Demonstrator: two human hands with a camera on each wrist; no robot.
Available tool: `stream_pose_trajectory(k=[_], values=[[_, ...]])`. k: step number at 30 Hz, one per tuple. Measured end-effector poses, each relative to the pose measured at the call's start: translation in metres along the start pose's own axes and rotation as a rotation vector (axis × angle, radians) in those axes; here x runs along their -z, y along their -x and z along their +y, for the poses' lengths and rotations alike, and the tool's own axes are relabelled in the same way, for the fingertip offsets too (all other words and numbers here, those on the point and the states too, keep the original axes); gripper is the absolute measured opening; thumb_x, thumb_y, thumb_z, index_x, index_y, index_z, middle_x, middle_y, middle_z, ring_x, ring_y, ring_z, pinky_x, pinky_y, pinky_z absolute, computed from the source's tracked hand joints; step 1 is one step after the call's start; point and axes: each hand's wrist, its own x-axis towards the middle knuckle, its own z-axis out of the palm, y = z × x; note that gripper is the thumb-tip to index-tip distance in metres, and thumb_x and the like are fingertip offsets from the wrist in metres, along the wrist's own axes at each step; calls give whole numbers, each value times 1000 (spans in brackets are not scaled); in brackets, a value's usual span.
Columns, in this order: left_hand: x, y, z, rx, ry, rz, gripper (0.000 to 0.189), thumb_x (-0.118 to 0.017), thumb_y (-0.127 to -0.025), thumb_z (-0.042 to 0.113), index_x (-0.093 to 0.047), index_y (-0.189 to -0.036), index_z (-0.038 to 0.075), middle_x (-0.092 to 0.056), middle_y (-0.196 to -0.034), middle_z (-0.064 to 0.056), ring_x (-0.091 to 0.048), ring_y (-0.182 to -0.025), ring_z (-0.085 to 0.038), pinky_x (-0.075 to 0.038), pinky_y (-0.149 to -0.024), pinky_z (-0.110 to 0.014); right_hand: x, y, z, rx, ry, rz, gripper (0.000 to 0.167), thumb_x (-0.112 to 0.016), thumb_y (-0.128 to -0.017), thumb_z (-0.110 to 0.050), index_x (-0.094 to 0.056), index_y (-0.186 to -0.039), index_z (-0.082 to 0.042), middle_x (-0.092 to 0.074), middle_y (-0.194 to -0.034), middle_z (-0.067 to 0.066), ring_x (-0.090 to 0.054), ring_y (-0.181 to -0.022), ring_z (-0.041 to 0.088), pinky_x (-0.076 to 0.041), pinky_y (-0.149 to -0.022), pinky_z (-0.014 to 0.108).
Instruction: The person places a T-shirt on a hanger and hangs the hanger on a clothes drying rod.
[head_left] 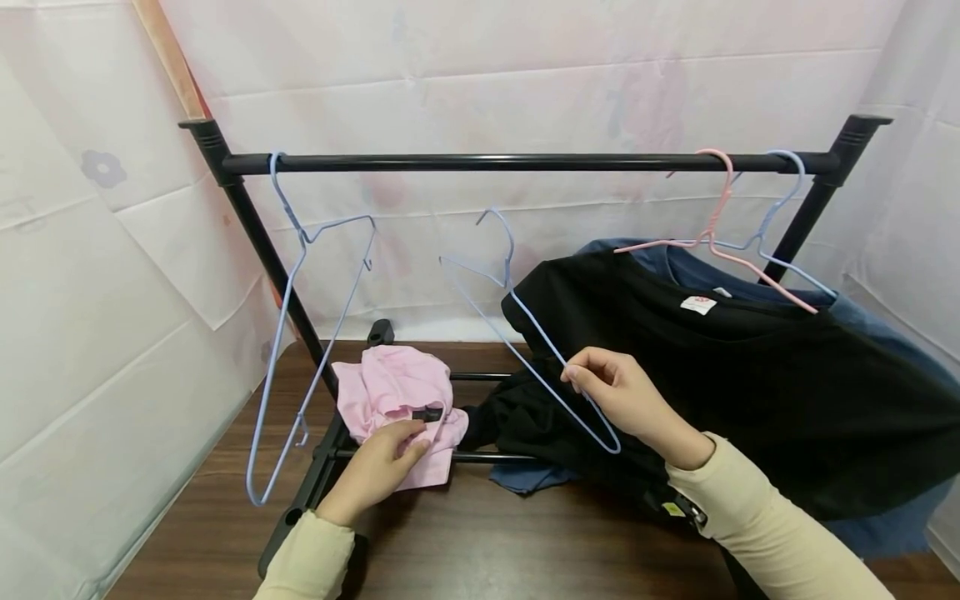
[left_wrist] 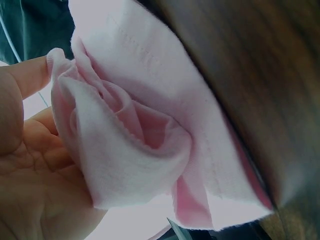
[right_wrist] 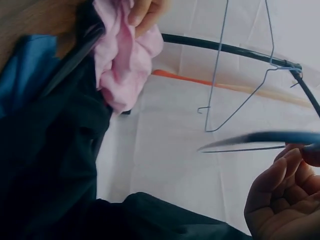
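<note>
A crumpled pink garment (head_left: 393, 375) lies over the lower left of the black rack. My left hand (head_left: 378, 467) pinches a fold of it between thumb and fingers; a dark label-like patch shows beside the fingertips. In the left wrist view, the pink cloth (left_wrist: 135, 150) bunches against the palm. My right hand (head_left: 622, 396) pinches a light blue wire hanger (head_left: 512, 247) by its side, holding it in the air below the top rail, its hook free. From the right wrist, the held hanger (right_wrist: 250, 150) appears nearly edge-on, with nothing hung on it.
Another blue hanger (head_left: 303, 239) hangs bare at the left of the black rail (head_left: 465, 162). On the right, a black shirt (head_left: 750, 375) hangs from a pink hanger (head_left: 708, 237), in front of a blue shirt on a blue hanger (head_left: 765, 225). Dark clothing (head_left: 517, 417) covers the lower bars.
</note>
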Motion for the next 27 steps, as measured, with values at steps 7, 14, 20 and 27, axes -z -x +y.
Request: stream_pose_trajectory(k=[7, 14, 20, 27], values=[[1, 0, -1, -3, 5, -4, 35, -63, -96, 24, -65, -125, 4, -66, -128, -13, -59, -123, -31, -43, -106, -51, -1, 6, 6, 2, 27, 35, 14, -58, -98, -10, -67, -88, -7, -54, -72, 8, -49, -61, 12, -42, -53, 24], [1, -1, 0, -2, 6, -9, 35, -63, -96, 23, -65, -125, 4, -66, -127, -12, -59, -123, -31, -43, -106, -51, -1, 11, 14, -9, 37, 76, 14, -59, -98, -12, -67, -87, -9, -52, -69, 3, -49, -60, 9, -42, -52, 25], [1, -1, 0, 4, 16, -10, 34, -63, -96, 23, -65, -124, 4, -66, -126, -12, -60, -120, -30, -45, -103, -50, -1, 14, 18, -7, 31, 91, 14, -60, -97, -10, -68, -87, -7, -51, -67, -2, -49, -59, 9, -42, -51, 25], [2, -2, 0, 0, 29, -5, 34, -63, -96, 23, -66, -124, 4, -67, -124, -12, -63, -115, -29, -48, -100, -51, 1, 16, 19, -12, 28, 97, 15, -60, -97, -11, -68, -87, -2, -50, -66, 2, -47, -58, 7, -41, -50, 25]])
